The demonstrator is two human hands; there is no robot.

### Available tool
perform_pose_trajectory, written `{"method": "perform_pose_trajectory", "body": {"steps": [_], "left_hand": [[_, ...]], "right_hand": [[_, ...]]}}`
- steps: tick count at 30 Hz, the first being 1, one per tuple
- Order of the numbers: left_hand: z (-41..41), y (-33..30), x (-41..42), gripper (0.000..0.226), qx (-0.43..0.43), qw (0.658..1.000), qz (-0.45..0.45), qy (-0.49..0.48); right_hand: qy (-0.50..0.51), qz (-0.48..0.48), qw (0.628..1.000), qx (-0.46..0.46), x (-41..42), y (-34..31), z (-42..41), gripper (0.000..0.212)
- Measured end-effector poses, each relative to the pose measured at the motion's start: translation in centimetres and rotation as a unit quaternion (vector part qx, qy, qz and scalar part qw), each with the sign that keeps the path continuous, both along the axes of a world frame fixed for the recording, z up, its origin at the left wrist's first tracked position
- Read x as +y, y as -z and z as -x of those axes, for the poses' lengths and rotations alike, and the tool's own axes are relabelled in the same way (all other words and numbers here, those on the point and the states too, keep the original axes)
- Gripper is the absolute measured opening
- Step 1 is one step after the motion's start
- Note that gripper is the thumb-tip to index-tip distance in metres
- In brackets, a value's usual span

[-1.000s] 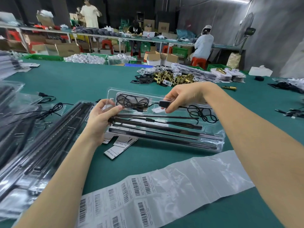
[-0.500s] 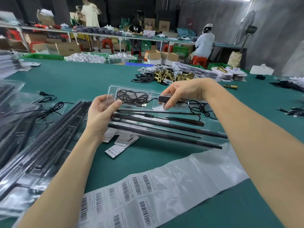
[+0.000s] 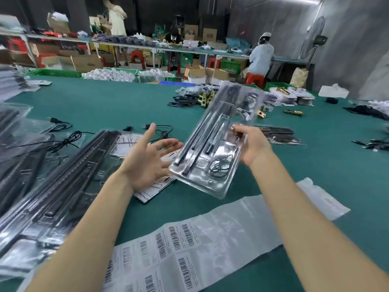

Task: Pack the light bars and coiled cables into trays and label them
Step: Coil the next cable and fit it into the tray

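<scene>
A clear plastic tray [image 3: 226, 144] with black light bars [image 3: 202, 140] and a coiled black cable [image 3: 220, 166] in it is lifted off the green table, turned lengthwise away from me and blurred by motion. My right hand [image 3: 253, 144] grips its right edge. My left hand [image 3: 150, 159] is spread, palm up, just left of the tray's near end, holding nothing. A backing sheet of barcode labels [image 3: 176, 247] lies on the table in front of me. White printed cards [image 3: 152, 191] lie under my left hand.
A stack of filled clear trays [image 3: 54, 186] lies at the left. Loose black cables [image 3: 65, 141] sit behind it. Brass hardware [image 3: 205, 98] and packets lie farther back, more cables at the right edge [image 3: 372, 144]. People work at benches beyond.
The tray has come up off the table and swung from lying crosswise to pointing away from me. My left hand let go of its end and opened; my right hand now holds the tray.
</scene>
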State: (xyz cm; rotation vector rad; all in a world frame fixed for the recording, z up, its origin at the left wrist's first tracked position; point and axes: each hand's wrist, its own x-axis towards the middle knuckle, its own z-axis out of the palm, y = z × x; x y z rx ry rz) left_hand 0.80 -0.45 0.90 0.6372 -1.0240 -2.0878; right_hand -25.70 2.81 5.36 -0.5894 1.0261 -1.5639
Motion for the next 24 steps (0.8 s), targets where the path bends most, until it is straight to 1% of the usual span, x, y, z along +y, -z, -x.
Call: {"method": "perform_pose_trajectory", "body": {"steps": [1,3,5,6,7,9,11,13,15,18,22,24], "left_hand": [[-0.1,0.0,0.0,0.087,0.001,1.000,0.001,0.015],[-0.1,0.0,0.1,0.089,-0.027,1.000,0.007,0.008],[0.0,0.3,0.3,0.085,-0.069,0.997,-0.004,0.035],[0.3,0.4,0.6,0.079,-0.077,0.995,-0.010,0.057],[0.7,0.5,0.9,0.070,-0.079,0.995,-0.012,0.066],[1.7,0.6,1.2,0.052,-0.072,0.997,-0.011,0.034],[2.5,0.4,1.3,0.043,-0.048,0.998,-0.033,-0.020],[3.1,0.4,1.3,0.036,-0.027,0.997,-0.051,-0.042],[3.5,0.5,1.3,0.031,-0.026,0.995,-0.073,-0.066],[3.9,0.5,1.3,0.013,-0.016,0.989,-0.112,-0.096],[3.6,0.2,1.0,0.016,0.001,0.984,-0.128,-0.124],[3.5,0.1,0.9,0.016,-0.028,0.987,-0.101,-0.118]], "right_hand": [[0.037,0.007,0.998,-0.041,0.5,0.9,-0.3,0.005],[0.094,0.018,0.988,-0.118,1.4,2.6,-1.0,0.012],[0.143,0.031,0.973,-0.176,2.0,3.8,-1.4,0.021],[0.164,0.033,0.968,-0.189,2.2,4.2,-1.5,0.023],[0.181,0.026,0.964,-0.192,2.4,4.5,-1.6,0.024],[0.207,0.008,0.962,-0.180,2.6,5.0,-2.0,0.023],[0.223,-0.001,0.958,-0.182,2.9,5.2,-2.4,0.019],[0.238,-0.008,0.954,-0.184,3.1,5.4,-2.7,0.015],[0.246,-0.018,0.952,-0.182,3.3,5.7,-3.0,0.014],[0.245,-0.032,0.951,-0.185,3.4,6.0,-3.1,0.014],[0.239,-0.043,0.956,-0.164,3.2,6.1,-3.4,0.002],[0.249,-0.042,0.954,-0.163,3.1,6.2,-3.5,0.007]]}}
